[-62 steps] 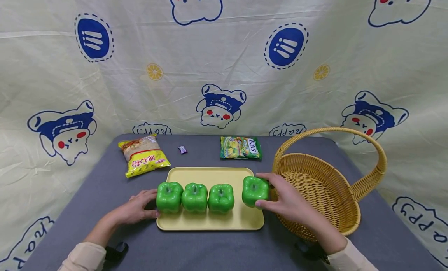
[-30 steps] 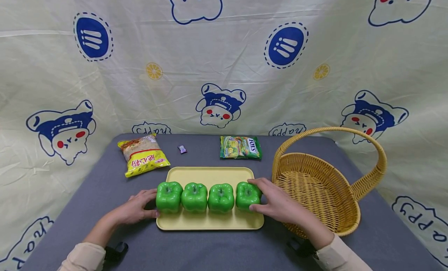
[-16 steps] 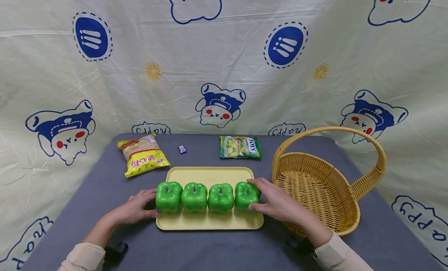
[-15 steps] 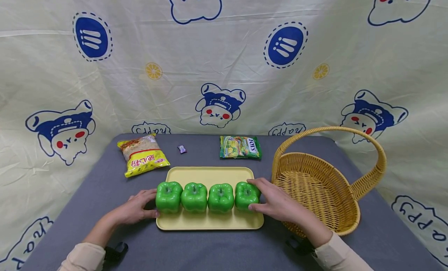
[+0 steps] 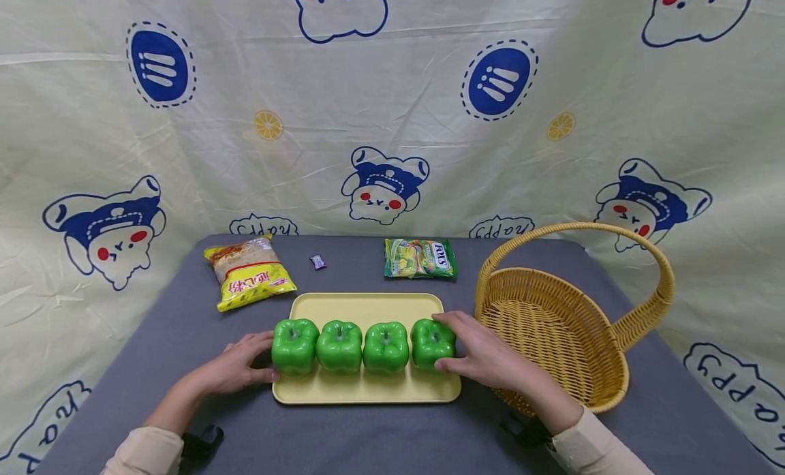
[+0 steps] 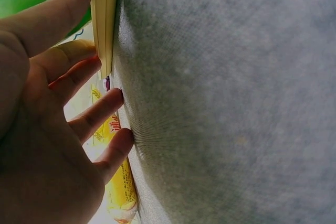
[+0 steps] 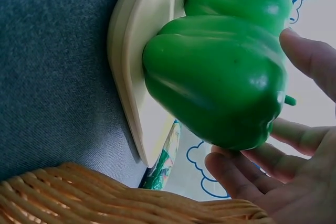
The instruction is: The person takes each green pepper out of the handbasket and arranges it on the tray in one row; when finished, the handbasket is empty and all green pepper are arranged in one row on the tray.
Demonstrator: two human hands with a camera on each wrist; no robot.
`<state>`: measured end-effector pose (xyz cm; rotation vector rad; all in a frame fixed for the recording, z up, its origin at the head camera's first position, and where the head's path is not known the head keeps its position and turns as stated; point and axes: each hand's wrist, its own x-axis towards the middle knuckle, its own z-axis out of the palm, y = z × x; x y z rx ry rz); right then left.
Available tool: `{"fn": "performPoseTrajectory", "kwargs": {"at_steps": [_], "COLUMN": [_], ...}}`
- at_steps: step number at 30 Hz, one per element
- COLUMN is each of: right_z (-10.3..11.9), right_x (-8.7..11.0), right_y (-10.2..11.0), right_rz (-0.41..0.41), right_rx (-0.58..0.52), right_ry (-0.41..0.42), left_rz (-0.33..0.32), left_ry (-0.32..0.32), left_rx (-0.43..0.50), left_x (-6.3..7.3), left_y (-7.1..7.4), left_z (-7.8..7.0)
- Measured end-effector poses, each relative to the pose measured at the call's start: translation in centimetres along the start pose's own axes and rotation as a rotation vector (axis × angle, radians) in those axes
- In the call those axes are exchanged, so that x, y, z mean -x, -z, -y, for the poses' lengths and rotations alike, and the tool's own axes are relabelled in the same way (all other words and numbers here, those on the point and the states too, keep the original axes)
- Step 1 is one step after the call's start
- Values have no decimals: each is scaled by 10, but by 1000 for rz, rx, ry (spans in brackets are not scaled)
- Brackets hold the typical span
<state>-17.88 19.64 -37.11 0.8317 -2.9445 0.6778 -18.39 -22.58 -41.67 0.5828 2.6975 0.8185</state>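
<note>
Several green bell peppers stand in a row on the pale yellow tray (image 5: pixel 368 391). At the row's right end, the rightmost green bell pepper (image 5: pixel 433 341) is between the thumb and fingers of my right hand (image 5: pixel 484 352); the right wrist view shows that bell pepper (image 7: pixel 215 82) sitting on the tray, fingertips against its side. My left hand (image 5: pixel 236 367) is at the tray's left end, beside the leftmost bell pepper (image 5: pixel 294 345). In the left wrist view its fingers are extended, with thumb and nearer fingertips at the tray rim (image 6: pixel 105 24) and the other fingertips on the cloth.
A wicker basket (image 5: pixel 546 311) with a tall handle stands close to the tray's right side, partly behind the right forearm. Behind the tray lie a yellow snack bag (image 5: pixel 254 277), a small purple wrapped sweet (image 5: pixel 317 262) and a green packet (image 5: pixel 420 259). Grey cloth (image 5: pixel 368 441) covers the table.
Since the oldest frame, my right hand has moved left with the rightmost bell pepper, bringing it near the others on the tray. The last half second shows almost no movement. The left hand stays put.
</note>
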Motion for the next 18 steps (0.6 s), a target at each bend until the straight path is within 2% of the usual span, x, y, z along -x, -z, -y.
{"fn": "performPoseTrajectory", "kwargs": {"at_steps": [11,14,18], "right_z": [1,2,3], "right_x": [3,5,9], "right_y": [5,7,11], "right_rz": [-85,-115,-170], "right_rx": [19,24,27], "right_ry": [35,26,10], "left_rz": [-10,-33,-94], "left_ry": [-2,-38,-96], "left_rx": [7,10,-13], "left_x": [1,3,7], "left_y": [0,2,6], "left_z": [1,2,3]}}
